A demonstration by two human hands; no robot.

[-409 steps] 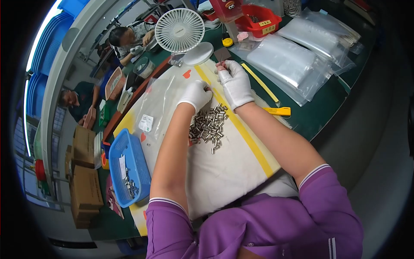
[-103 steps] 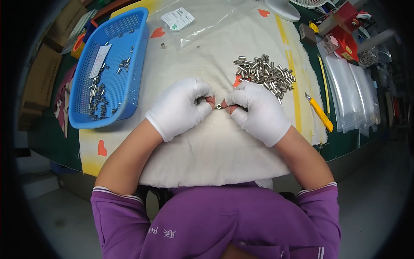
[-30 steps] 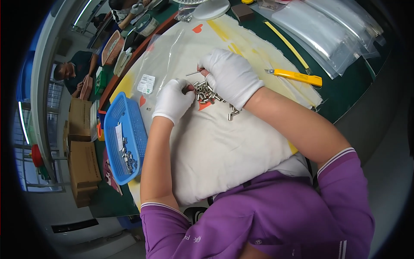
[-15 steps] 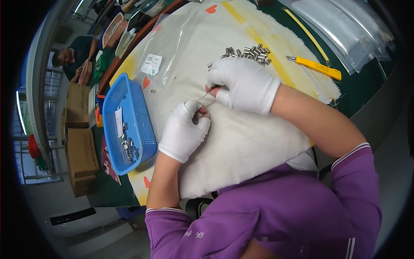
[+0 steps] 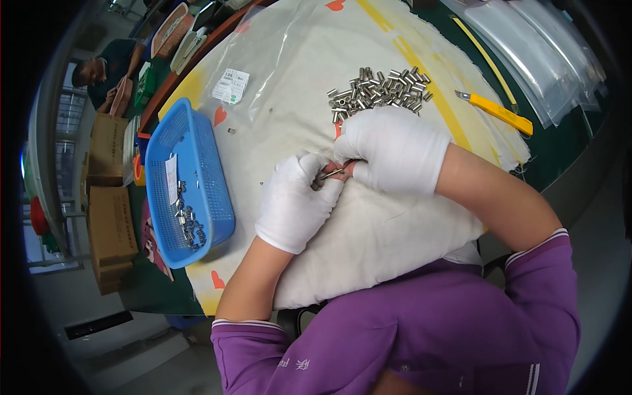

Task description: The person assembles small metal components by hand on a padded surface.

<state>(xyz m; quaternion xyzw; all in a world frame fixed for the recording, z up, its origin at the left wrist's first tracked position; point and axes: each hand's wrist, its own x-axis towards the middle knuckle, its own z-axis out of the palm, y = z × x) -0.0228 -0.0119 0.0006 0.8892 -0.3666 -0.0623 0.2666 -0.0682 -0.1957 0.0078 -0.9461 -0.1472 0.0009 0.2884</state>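
My left hand (image 5: 296,201), in a white glove with bared fingertips, is closed around a thin metal rod (image 5: 332,174). The gloved right hand (image 5: 392,148) pinches at the other end of this rod, its fingertips almost meeting the left ones. Any small part on the rod is hidden by the fingers. Just beyond my right hand lies a heap of short silvery metal tubes (image 5: 382,91) on the white cloth (image 5: 283,141). To the left stands a blue perforated basket (image 5: 222,197) containing small metal parts (image 5: 189,224) and a paper slip (image 5: 172,179).
A yellow utility knife (image 5: 497,113) lies at the right of the cloth, near clear plastic bags (image 5: 540,66). One clear bag with a white label (image 5: 230,86) rests at the far left. Cardboard boxes (image 5: 110,224) stand beyond the basket. Another person (image 5: 115,72) sits at upper left.
My hands have come closer together, and the right one has moved nearer to me. The rod, upright-slanting between them before, is now mostly covered by fingers. More of the tube heap shows.
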